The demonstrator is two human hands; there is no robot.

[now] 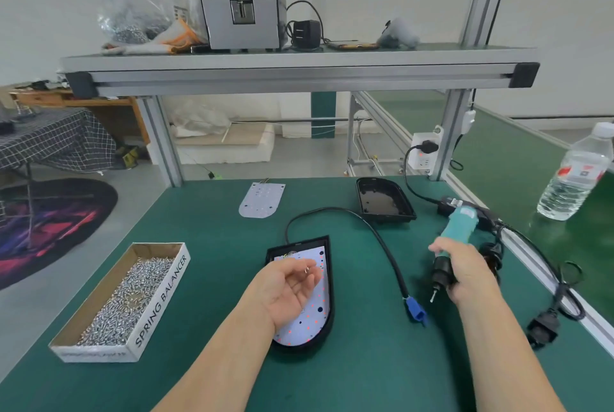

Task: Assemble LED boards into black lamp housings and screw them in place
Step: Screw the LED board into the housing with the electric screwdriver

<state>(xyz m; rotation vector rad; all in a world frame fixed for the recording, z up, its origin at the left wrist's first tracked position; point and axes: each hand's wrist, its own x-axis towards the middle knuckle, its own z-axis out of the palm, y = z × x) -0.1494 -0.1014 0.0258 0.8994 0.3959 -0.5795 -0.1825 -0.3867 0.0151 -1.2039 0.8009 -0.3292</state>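
Observation:
A black lamp housing [329, 265] lies at the table's middle with a white LED board [310, 322] seated inside it. My left hand [289, 288] hovers palm up over the board, fingers relaxed, with a small screw [307, 268] lying on them. To the right, my right hand [465, 273] grips a teal electric screwdriver [460, 224]; its bit [433, 297] points down, above the mat and beside the housing. A second, empty black housing [383, 202] sits farther back. A loose LED board [262, 200] lies at the back, left of centre.
A cardboard box [159, 303] full of screws stands at the left. A black cable ending in a blue connector [417, 312] curves between housing and screwdriver. Tangled power cords [545, 325] and a water bottle [574, 175] are at the right. An aluminium shelf [299, 74] spans overhead.

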